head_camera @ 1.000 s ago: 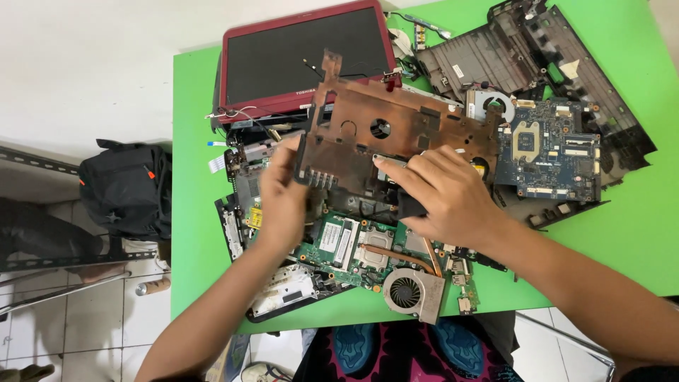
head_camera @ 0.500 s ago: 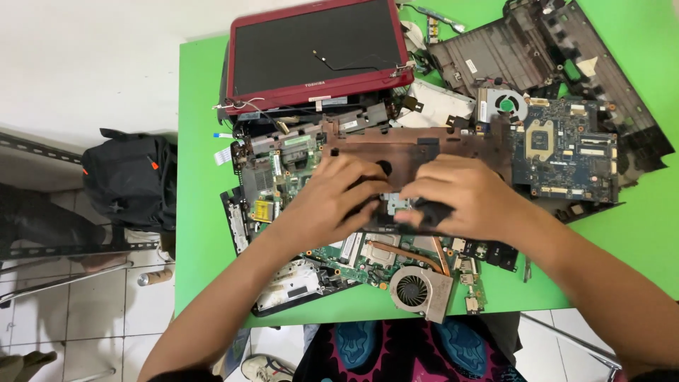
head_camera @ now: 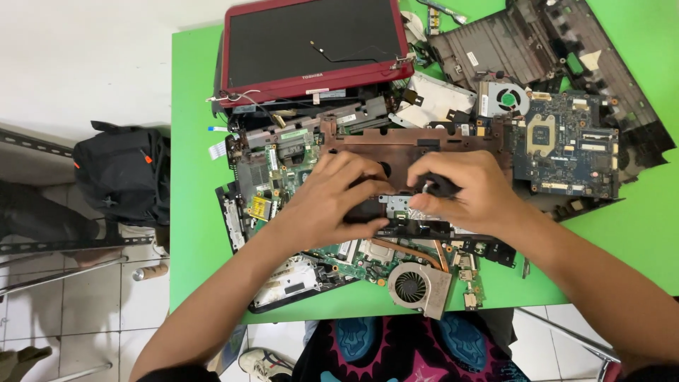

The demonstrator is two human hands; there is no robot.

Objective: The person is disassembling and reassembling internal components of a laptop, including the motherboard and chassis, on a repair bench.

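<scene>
Both hands, left hand (head_camera: pixel 332 201) and right hand (head_camera: pixel 470 191), clasp the brown laptop frame (head_camera: pixel 410 145) lying flat beneath them.

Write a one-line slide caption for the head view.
Both hands, left hand and right hand, press a brown laptop frame onto stacked circuit boards on a green table.

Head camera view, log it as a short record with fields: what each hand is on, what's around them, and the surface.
left hand: pressed on the brown frame, fingers curled
right hand: on the same frame, fingers on a black part
under the hands: green circuit boards
near edge: fan
far side: red laptop lid, blue board
surface: green table
floor: black bag
</scene>
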